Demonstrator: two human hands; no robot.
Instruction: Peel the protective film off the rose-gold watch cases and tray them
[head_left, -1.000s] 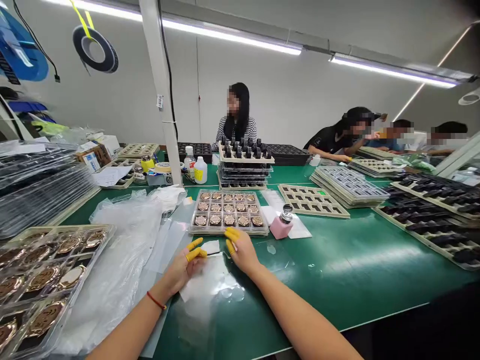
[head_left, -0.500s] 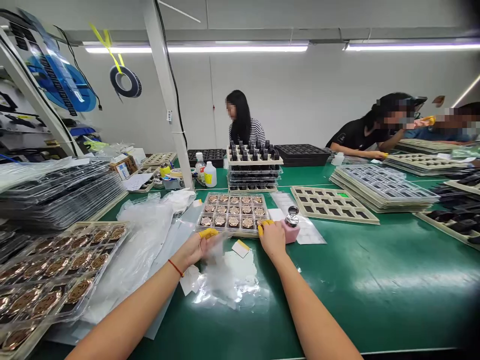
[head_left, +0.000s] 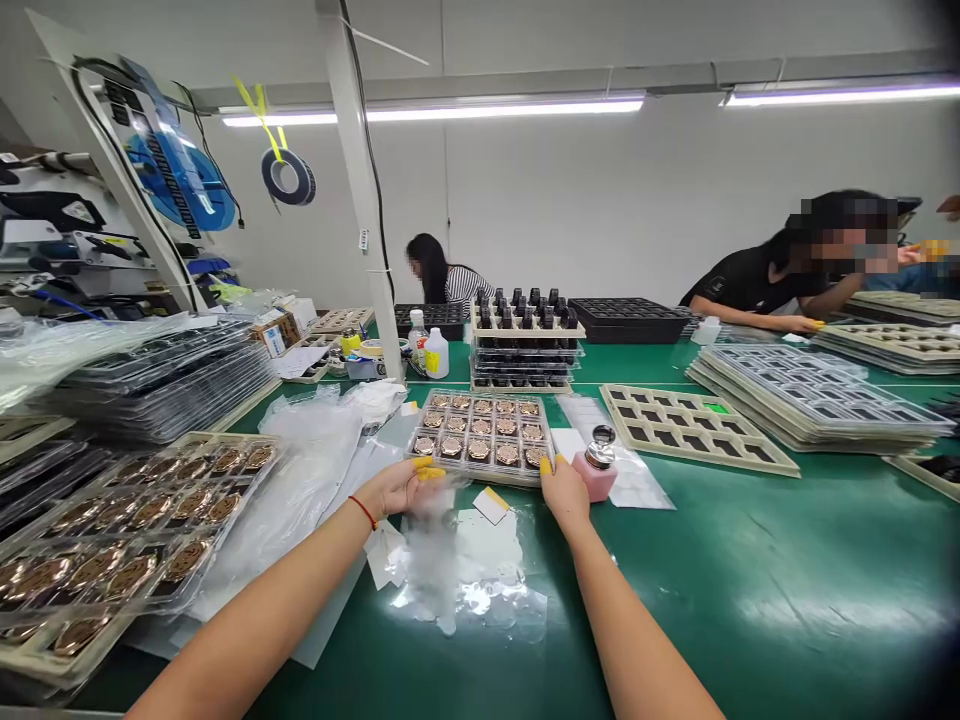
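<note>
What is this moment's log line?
left hand: at clear film; right hand: at near right corner of gold-parts tray; pink pump bottle: beside right hand

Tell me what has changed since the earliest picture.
The right hand has moved rightward along the front edge of the tray of round gold pieces to its right corner, beside the pink bottle. The left hand has come forward to near the front left corner; whether it holds anything is too blurred to tell. The co-worker in stripes has bent lower. The tray and bottle stayed put.
</note>
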